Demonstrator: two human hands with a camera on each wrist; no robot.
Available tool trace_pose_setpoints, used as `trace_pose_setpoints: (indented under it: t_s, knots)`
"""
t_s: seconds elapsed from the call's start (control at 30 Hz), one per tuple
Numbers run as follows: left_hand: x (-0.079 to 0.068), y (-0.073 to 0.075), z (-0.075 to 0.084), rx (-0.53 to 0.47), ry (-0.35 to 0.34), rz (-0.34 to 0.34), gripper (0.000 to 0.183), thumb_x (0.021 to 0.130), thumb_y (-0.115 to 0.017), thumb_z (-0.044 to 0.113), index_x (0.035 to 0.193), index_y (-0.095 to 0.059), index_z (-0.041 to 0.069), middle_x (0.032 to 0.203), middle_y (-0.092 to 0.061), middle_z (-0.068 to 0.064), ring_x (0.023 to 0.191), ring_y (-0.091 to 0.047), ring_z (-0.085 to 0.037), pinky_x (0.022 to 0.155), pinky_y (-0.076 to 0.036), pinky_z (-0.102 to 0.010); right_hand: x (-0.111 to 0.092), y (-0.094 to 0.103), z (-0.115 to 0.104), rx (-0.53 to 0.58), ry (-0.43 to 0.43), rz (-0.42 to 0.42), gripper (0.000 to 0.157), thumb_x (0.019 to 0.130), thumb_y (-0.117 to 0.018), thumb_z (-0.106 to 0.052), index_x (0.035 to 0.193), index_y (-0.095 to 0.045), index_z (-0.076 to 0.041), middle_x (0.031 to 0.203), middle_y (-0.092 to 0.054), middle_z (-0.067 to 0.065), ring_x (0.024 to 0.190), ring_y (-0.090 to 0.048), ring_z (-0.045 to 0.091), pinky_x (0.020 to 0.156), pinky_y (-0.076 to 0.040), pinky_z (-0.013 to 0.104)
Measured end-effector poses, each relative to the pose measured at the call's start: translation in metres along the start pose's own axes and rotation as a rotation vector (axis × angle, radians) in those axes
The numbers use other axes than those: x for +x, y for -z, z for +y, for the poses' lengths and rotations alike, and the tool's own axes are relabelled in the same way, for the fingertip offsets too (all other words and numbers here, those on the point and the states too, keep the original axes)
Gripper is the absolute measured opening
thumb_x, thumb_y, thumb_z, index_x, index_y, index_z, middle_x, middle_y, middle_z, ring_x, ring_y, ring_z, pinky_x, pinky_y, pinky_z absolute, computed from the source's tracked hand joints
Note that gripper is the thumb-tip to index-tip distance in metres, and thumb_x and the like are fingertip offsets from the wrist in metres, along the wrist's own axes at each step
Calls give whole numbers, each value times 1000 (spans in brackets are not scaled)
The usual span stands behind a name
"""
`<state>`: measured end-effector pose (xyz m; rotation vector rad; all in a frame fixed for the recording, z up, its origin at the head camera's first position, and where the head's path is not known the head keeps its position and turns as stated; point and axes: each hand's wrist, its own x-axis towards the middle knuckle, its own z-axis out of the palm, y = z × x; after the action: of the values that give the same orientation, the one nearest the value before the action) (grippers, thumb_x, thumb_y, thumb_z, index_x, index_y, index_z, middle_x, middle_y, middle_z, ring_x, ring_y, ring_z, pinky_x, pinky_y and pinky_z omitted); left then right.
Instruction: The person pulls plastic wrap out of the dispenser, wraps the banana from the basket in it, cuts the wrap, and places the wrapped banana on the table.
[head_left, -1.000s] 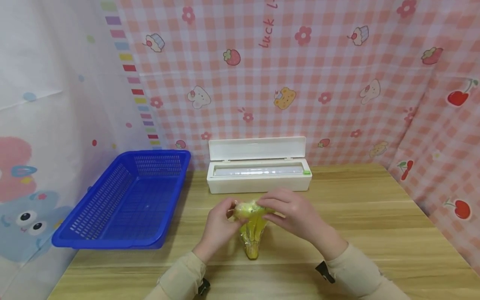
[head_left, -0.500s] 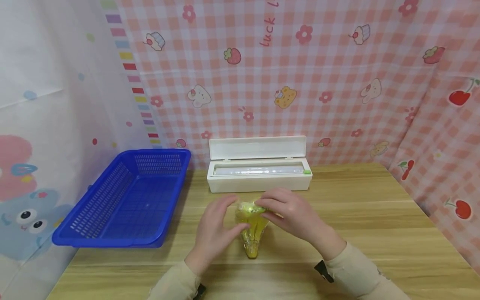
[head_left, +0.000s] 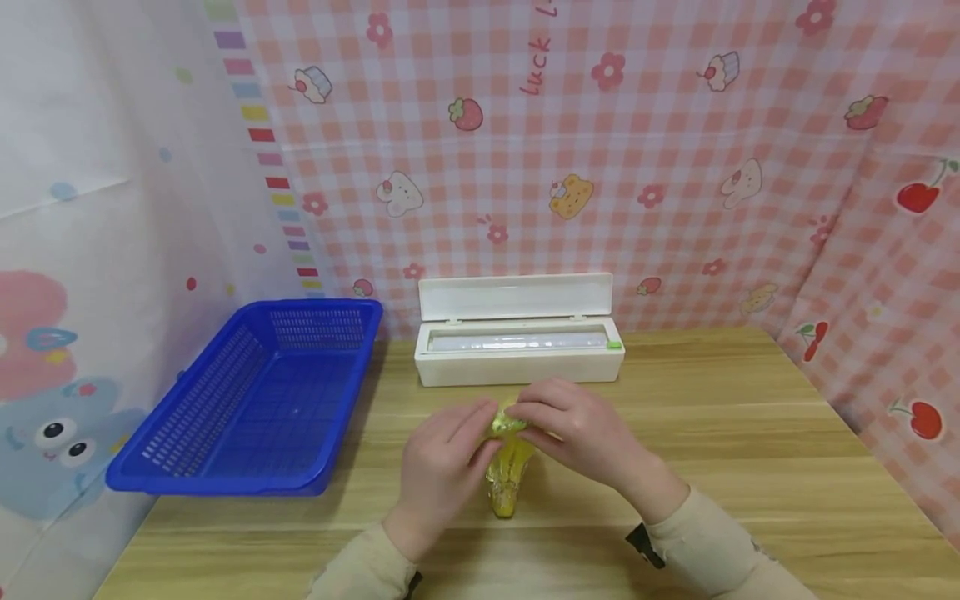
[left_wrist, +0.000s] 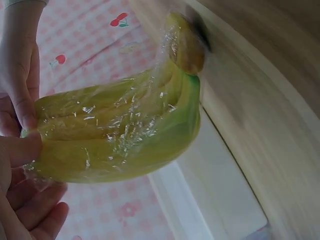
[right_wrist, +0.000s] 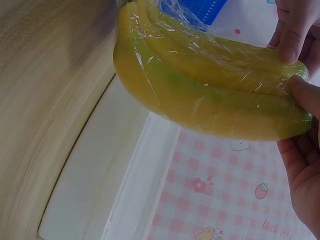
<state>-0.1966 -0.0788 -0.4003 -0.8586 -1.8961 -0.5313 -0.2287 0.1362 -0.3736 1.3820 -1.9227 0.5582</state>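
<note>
A bunch of yellow-green bananas [head_left: 512, 458] stands on its stem end on the wooden table, wrapped in clear plastic film [left_wrist: 142, 115]. My left hand [head_left: 441, 467] pinches the upper tips of the bunch from the left, thumb on the near side. From the right, my right hand [head_left: 581, 425] holds the same top end between thumb and fingers. Both wrist views show the film creased and shiny over the bananas [right_wrist: 215, 95], with the two thumbs close together at the tips. Fingers partly hide the top of the bunch in the head view.
Behind the hands, a white cling film box [head_left: 519, 368] sits with its lid [head_left: 516, 297] raised and a film roll [head_left: 517, 342] inside. To the left stands a blue plastic basket [head_left: 225, 485]. Patterned cloth [head_left: 480, 158] hangs around the table [head_left: 720, 433].
My left hand came off the bunch with its fingers spread, then closed in again at the top, nearer the right hand. The right hand has stayed almost in place.
</note>
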Motion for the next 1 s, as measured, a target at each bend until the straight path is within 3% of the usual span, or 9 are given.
trace_pose_setpoints:
  t_s: [0.2,0.4,0.63,0.83,1.0]
  knots:
    - [2,0,6,97,-6,-4,32,82,-75,15,109,-71,-2,102,-73,-15,84,-73,-25,75,-59,-35,-1,-3,0,1,0,-1,30,76,-82,-6,105,-74,-4,102,-66,7,91,-63,21,80,-55,31]
    - [-2,-1,13,129,30,-31,32,89,-66,13,113,-67,-7,104,-71,-21,91,-72,-30,82,-58,-40,0,-5,-2,4,-29,-24,25,81,-78,-9,106,-75,-6,102,-66,7,92,-63,21,80,-55,30]
    - [-9,-4,16,130,78,-60,42,85,-70,9,123,-63,-8,115,-68,-21,101,-70,-28,90,-54,-39,0,-7,-2,4,-12,11,26,80,-78,-7,106,-75,-5,101,-66,6,91,-63,21,80,-55,31]
    - [-9,-5,13,127,109,-31,42,83,-72,12,120,-63,-5,109,-72,-17,92,-72,-27,82,-58,-37,-1,-8,-2,35,-3,16,31,78,-79,-5,108,-75,-8,103,-66,6,92,-63,21,81,-55,31]
    - [-7,-3,7,109,131,-47,38,82,-74,12,116,-63,-3,102,-73,-15,84,-72,-26,69,-60,-34,-5,-6,1,98,-62,11,48,74,-83,-9,119,-69,-7,112,-66,7,102,-62,24,89,-53,35]
